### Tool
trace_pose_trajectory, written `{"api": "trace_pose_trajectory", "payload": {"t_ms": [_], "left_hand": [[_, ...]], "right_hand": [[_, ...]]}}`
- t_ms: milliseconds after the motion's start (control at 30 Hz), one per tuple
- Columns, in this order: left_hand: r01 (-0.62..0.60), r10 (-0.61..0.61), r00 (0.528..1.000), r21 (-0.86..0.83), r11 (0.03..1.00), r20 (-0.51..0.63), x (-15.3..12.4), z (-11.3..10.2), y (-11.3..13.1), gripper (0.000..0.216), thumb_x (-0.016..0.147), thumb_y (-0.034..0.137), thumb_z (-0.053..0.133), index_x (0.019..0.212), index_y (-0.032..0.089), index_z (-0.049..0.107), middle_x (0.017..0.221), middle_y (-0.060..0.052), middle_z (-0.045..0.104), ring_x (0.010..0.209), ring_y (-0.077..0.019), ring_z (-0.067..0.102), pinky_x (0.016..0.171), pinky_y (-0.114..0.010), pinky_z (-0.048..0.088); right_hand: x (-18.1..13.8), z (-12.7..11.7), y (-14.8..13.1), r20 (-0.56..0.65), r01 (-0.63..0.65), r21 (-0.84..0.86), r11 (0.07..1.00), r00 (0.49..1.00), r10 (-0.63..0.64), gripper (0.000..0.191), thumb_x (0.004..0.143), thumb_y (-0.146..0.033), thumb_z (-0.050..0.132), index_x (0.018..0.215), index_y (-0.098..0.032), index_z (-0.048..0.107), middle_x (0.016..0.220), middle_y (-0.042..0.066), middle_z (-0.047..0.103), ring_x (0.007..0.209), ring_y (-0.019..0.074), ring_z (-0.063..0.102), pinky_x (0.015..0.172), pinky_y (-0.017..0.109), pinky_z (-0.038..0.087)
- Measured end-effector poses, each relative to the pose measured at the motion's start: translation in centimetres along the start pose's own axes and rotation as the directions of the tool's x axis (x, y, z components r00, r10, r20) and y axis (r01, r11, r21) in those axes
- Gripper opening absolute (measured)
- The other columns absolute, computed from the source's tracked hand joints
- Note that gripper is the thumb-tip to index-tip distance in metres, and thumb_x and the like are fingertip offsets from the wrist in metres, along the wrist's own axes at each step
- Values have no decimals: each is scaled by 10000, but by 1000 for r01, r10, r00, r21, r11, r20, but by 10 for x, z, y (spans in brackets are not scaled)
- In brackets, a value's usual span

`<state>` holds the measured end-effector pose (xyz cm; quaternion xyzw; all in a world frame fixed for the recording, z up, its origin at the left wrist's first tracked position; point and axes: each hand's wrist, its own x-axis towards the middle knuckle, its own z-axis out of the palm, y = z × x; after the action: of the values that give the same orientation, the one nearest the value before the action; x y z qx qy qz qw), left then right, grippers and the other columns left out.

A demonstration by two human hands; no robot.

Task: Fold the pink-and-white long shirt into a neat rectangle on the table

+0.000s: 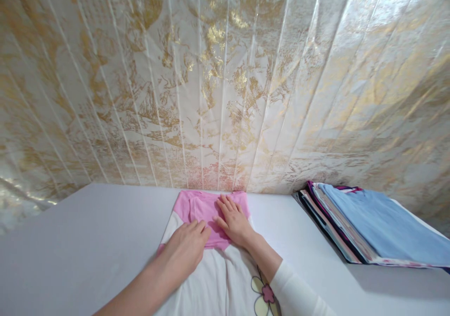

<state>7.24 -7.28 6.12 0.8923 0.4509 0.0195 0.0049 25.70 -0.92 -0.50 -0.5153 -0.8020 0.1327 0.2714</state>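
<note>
A pink-and-white garment (211,269) lies in front of me, its far end showing a folded pink section and its near white part printed with a flower. My right hand (234,220) rests flat on the pink cloth with its fingers spread. To the left, my left hand (188,245) is curled at the edge of the pink section, fingers pressed together on the fabric. Its fingertips are partly hidden, and the garment's near end runs out of the bottom of the view.
A stack of folded clothes (379,227), light blue on top, sits at the right on the white table (87,241). Behind the table's far edge hangs a shiny white-and-gold patterned sheet (218,95) with vertical creases.
</note>
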Motion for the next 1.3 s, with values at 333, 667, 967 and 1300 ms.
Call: {"api": "trace_pose_trajectory", "payload": {"t_ms": [333, 667, 967, 1300], "left_hand": [[-343, 328, 937, -140, 929, -121, -1, 21, 23, 431, 855, 49, 467, 1250, 218, 504, 1336, -83, 539, 1216, -260, 484, 1003, -422, 368], [-288, 250, 945, -178, 941, -209, 13, 40, 4, 404, 859, -32, 408, 1143, 204, 572, 1235, -59, 608, 1135, -201, 554, 971, -360, 448], [-625, 606, 744, 26, 780, -282, 9, 30, 29, 37, 923, 167, 547, 889, 169, 561, 1112, -58, 609, 1069, -224, 533, 921, -380, 417], [-551, 508, 834, -255, 795, -217, -11, 17, 30, 140, 839, 81, 493, 910, 196, 532, 1005, -23, 629, 905, -180, 560, 848, -333, 446]], "right_hand": [[9, -21, 41, -167, -73, 464, 883, 972, 168, 484, 912, -342, 434, 1374, -199, 442, 1387, 111, 512, 1262, 214, 494, 1057, 441, 374], [0, -15, 27, 49, -56, -306, 950, 996, 75, 583, 971, -459, 394, 1441, -116, 371, 1512, 125, 316, 1414, 244, 240, 1143, 443, 202], [2, -16, 26, 80, -61, -368, 928, 992, 97, 643, 975, -531, 318, 1465, -114, 322, 1534, 106, 268, 1428, 231, 194, 1150, 421, 179], [1, -18, 25, 80, -62, -361, 930, 992, 97, 652, 973, -540, 320, 1466, -113, 320, 1534, 108, 264, 1427, 238, 197, 1152, 427, 174]]}}
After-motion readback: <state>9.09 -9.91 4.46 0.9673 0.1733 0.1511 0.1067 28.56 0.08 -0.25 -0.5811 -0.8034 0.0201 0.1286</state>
